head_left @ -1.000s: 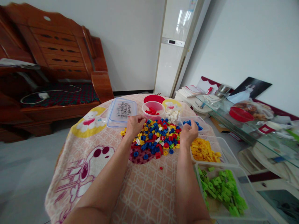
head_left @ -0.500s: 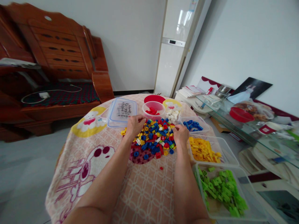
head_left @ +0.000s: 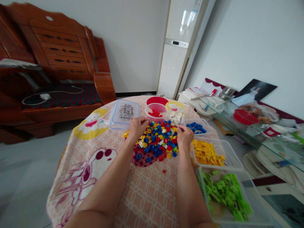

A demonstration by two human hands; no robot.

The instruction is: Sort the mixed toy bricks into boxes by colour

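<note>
A heap of mixed toy building bricks in red, blue, yellow, green and white lies on the table. My left hand is at its far left edge, thumb and fingers pinched together; whatever they hold is hidden. At the heap's right edge my right hand is closed too, with a small dark piece at its fingertips that I cannot make out. Beyond the heap stands a clear round tub with red bricks inside. White bricks lie loose beside it. Blue bricks fill part of a box near my right hand.
Clear boxes hold yellow bricks and green bricks along the right side. A blue-edged lid lies at the left, a red lid at the back. One red piece sits on the tablecloth.
My right hand has shifted slightly to the right, away from the heap's edge, and a small dark piece shows at its fingertips. My left hand has stayed nearly still.
</note>
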